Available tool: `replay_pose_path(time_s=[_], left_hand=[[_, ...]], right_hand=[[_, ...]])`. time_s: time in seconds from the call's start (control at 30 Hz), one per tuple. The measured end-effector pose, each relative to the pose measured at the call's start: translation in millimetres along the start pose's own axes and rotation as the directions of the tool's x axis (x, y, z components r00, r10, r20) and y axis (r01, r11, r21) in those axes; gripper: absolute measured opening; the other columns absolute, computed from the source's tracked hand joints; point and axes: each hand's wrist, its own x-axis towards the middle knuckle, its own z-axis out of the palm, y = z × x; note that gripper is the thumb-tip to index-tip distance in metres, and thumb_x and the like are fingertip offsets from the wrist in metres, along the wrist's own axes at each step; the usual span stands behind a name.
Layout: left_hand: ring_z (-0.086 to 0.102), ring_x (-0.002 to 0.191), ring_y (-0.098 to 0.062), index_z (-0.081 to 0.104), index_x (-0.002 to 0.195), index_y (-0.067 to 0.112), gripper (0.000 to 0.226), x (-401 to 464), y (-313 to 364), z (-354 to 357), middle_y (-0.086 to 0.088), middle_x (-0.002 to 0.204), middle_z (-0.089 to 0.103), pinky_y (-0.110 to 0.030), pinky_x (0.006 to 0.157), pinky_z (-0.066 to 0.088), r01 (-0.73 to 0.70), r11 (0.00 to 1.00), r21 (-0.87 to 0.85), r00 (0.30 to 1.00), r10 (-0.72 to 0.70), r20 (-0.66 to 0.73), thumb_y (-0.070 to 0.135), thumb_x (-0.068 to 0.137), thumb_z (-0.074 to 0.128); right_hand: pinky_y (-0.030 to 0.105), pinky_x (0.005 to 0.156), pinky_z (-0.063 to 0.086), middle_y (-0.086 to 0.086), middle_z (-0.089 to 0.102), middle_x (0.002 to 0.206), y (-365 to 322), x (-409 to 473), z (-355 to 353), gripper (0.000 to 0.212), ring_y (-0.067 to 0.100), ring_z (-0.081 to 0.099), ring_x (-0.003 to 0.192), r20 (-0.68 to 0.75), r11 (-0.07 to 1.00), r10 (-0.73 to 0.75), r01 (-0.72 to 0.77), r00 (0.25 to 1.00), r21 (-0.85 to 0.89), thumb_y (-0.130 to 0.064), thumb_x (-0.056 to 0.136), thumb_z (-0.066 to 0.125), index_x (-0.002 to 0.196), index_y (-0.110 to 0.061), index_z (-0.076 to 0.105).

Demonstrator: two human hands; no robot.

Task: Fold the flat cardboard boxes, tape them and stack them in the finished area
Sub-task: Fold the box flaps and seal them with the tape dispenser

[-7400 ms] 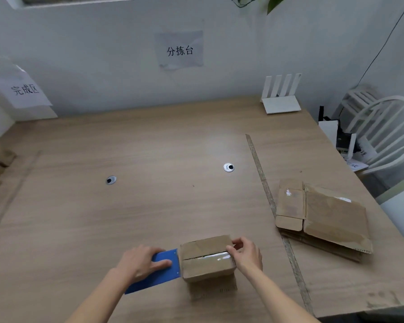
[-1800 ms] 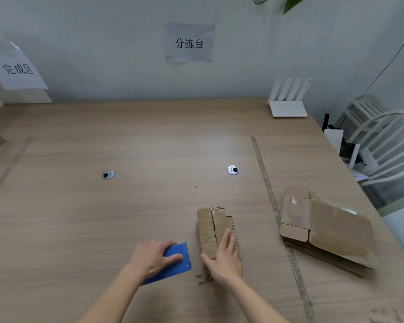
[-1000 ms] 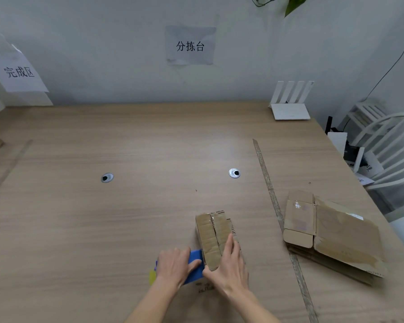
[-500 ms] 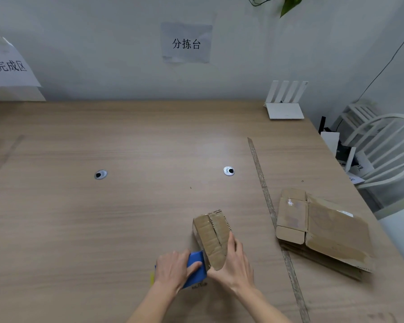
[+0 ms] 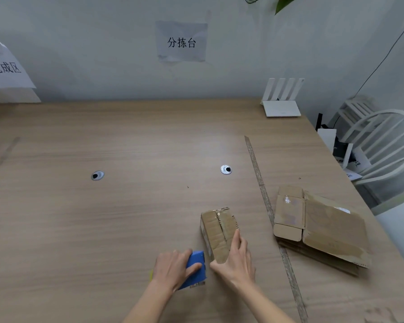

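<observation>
My right hand holds the folded box at its near end — its seam runs straight away from me. My left hand grips the blue tape dispenser just beside that end — nearer the seam's start.

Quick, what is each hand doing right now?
Left hand: grips the blue tape dispenser.
Right hand: holds the folded cardboard box, thumb and fingers around its near end.
</observation>
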Motion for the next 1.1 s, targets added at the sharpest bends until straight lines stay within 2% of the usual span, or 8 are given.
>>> replay_pose_path(time_s=[0.4, 0.53, 0.63, 0.7, 0.77, 0.9, 1.0, 1.1], left_hand=[[0.069, 0.103, -0.026, 0.061, 0.117, 0.023, 0.048, 15, 32, 3, -0.002, 0.11, 0.071, -0.033, 0.071, 0.047, 0.168, 0.985, 0.035, 0.984, -0.169, 0.047, 0.061, 0.099, 0.038], [0.064, 0.046, -0.021, 0.073, 0.098, 0.033, 0.059, 15, -4, 19, 0.0, 0.057, 0.065, -0.024, 0.043, 0.029, 0.126, 0.991, -0.045, 0.992, -0.127, -0.018, 0.072, 0.085, 0.031], [0.07, 0.072, -0.02, 0.055, 0.127, 0.042, 0.059, 6, -27, 25, 0.003, 0.084, 0.072, -0.031, 0.052, 0.038, 0.151, 0.982, -0.114, 0.984, -0.16, -0.08, 0.077, 0.089, 0.028], [0.07, 0.086, -0.021, 0.045, 0.137, 0.043, 0.056, 2, -38, 31, 0.003, 0.094, 0.071, -0.032, 0.06, 0.042, 0.184, 0.976, -0.119, 0.976, -0.195, -0.093, 0.074, 0.091, 0.038], [0.067, 0.077, -0.021, 0.05, 0.138, 0.041, 0.058, -5, -47, 29, 0.003, 0.084, 0.065, -0.031, 0.055, 0.041, 0.245, 0.958, -0.152, 0.97, -0.24, 0.047, 0.069, 0.087, 0.053], [0.052, 0.061, -0.017, 0.048, 0.144, 0.039, 0.067, -18, -60, 37, 0.003, 0.081, 0.055, -0.029, 0.049, 0.03, 0.235, 0.961, -0.147, 0.972, -0.234, 0.022, 0.065, 0.084, 0.064], [0.061, 0.086, -0.019, 0.027, 0.156, 0.037, 0.076, -16, -63, 39, 0.0, 0.102, 0.06, -0.031, 0.069, 0.042, 0.199, 0.976, -0.092, 0.977, -0.205, -0.059, 0.071, 0.09, 0.044], [0.063, 0.075, -0.025, 0.056, 0.14, 0.02, 0.089, -8, -54, 26, -0.004, 0.092, 0.063, -0.038, 0.068, 0.052, 0.174, 0.977, -0.125, 0.984, -0.178, -0.019, 0.081, 0.077, 0.04]], right_hand=[[0.037, 0.103, 0.047, 0.002, 0.02, 0.159, 10, 2, 6, 0.129, 0.024, 0.04, 0.14, -0.003, 0.999, -0.052, 0.052, 0.999, -0.012, -0.065, 0.061, 0.063, 0.16, -0.02, -0.006], [0.038, 0.106, 0.045, 0.0, 0.018, 0.16, 25, 9, 3, 0.128, 0.023, 0.037, 0.142, -0.006, 0.996, -0.086, 0.085, 0.996, -0.024, -0.067, 0.062, 0.062, 0.159, -0.026, -0.011], [0.037, 0.112, 0.041, 0.0, 0.011, 0.162, 37, 24, -3, 0.133, 0.022, 0.031, 0.146, 0.068, 0.964, -0.218, 0.226, 0.974, -0.142, -0.069, 0.063, 0.066, 0.158, -0.025, -0.015], [0.035, 0.117, 0.032, 0.0, 0.012, 0.163, 39, 35, -12, 0.132, 0.021, 0.027, 0.147, 0.116, 0.898, -0.333, 0.352, 0.936, -0.262, -0.061, 0.063, 0.072, 0.159, -0.023, -0.01], [0.033, 0.122, 0.02, -0.001, 0.016, 0.162, 40, 47, -23, 0.127, 0.02, 0.024, 0.148, 0.15, 0.809, -0.437, 0.461, 0.887, -0.364, -0.043, 0.066, 0.077, 0.159, -0.026, -0.007], [0.037, 0.124, 0.001, -0.004, 0.014, 0.166, 39, 67, -46, 0.116, 0.022, 0.01, 0.155, 0.197, 0.643, -0.543, 0.555, 0.817, -0.528, -0.006, 0.074, 0.071, 0.161, -0.027, -0.003], [0.046, 0.118, 0.029, 0.002, 0.036, 0.16, 40, 76, -49, 0.126, 0.026, 0.036, 0.147, 0.166, 0.584, -0.561, 0.53, 0.811, -0.614, -0.004, 0.047, 0.087, 0.157, -0.029, 0.031], [0.042, 0.099, 0.048, 0.008, 0.045, 0.147, 50, 71, -46, 0.128, 0.032, 0.053, 0.126, -0.082, 0.748, -0.52, 0.407, 0.85, -0.525, 0.01, 0.039, 0.077, 0.153, -0.033, 0.039]])
